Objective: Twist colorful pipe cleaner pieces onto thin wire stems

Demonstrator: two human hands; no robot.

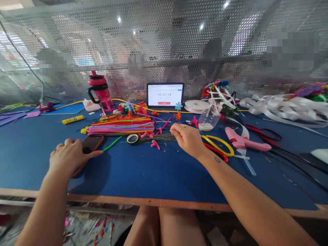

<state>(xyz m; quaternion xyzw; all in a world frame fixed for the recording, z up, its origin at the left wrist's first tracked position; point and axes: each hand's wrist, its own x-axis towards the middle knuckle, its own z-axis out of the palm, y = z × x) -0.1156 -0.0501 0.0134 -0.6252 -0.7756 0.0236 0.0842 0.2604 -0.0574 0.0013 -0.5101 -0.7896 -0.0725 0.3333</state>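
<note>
My left hand [68,155] lies over a phone in a red case [90,145] on the blue table top [143,171], fingers curled round its near end and thumb stretched out beside it. My right hand [188,138] hovers over a bundle of thin dark wires [161,137], fingers bent and pinched together; what they pinch is too small to make out. A roll of tape [132,138] and small pink pipe-cleaner pieces [155,145] lie between my hands. A stack of coloured pipe cleaners [121,126] sits just behind them.
A tablet with a timer [165,94] stands at the back, a pink bottle [100,91] to its left. Yellow and red scissors [217,145], a pink glue gun [246,141], a clear bag [208,119] and white ribbon [282,106] lie right. A perforated screen closes the back.
</note>
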